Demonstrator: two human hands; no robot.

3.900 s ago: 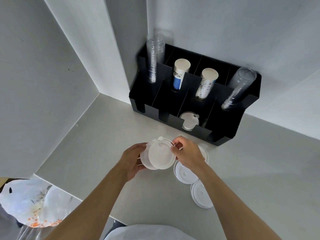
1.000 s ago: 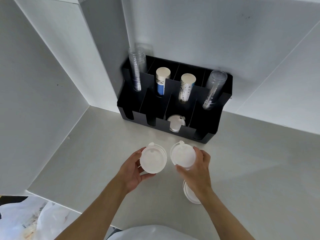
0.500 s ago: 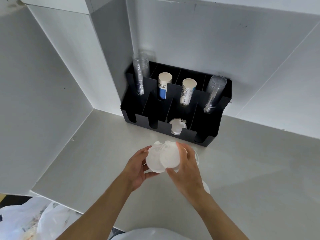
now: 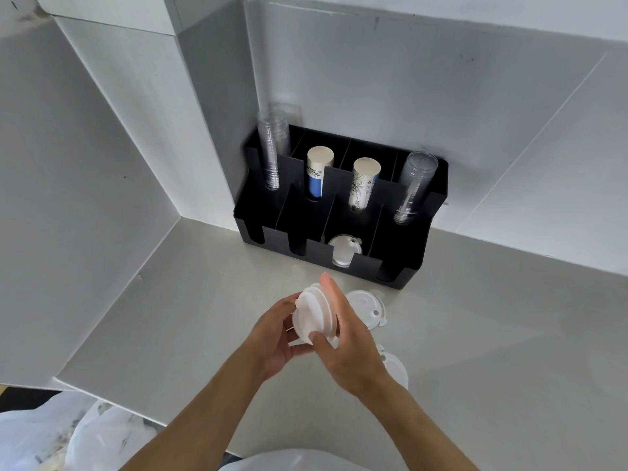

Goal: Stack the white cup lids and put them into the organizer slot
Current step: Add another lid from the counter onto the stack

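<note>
Head view: I see both hands up over the grey worktop, pressing a small stack of white lids between them. Left hand cups the stack from the left, grip closed on it from behind. Right hand has its palm flat against the stack's right face, thumb under the lower rim, fingers pointing up past the top edge, so that grip is holding the stack too. I can't count the lids in the stack; at least 2 rims show.

1 loose lid lies flat on the worktop just right of the hands, another lid lies nearer me, partly hidden by the right wrist.

Black organizer sits against the back wall. 1 lid stands in its 3rd front slot from the left. Back row holds 2 clear cup stacks at the ends and 2 paper cup stacks between them. White plastic bag at lower left, off the worktop edge.
</note>
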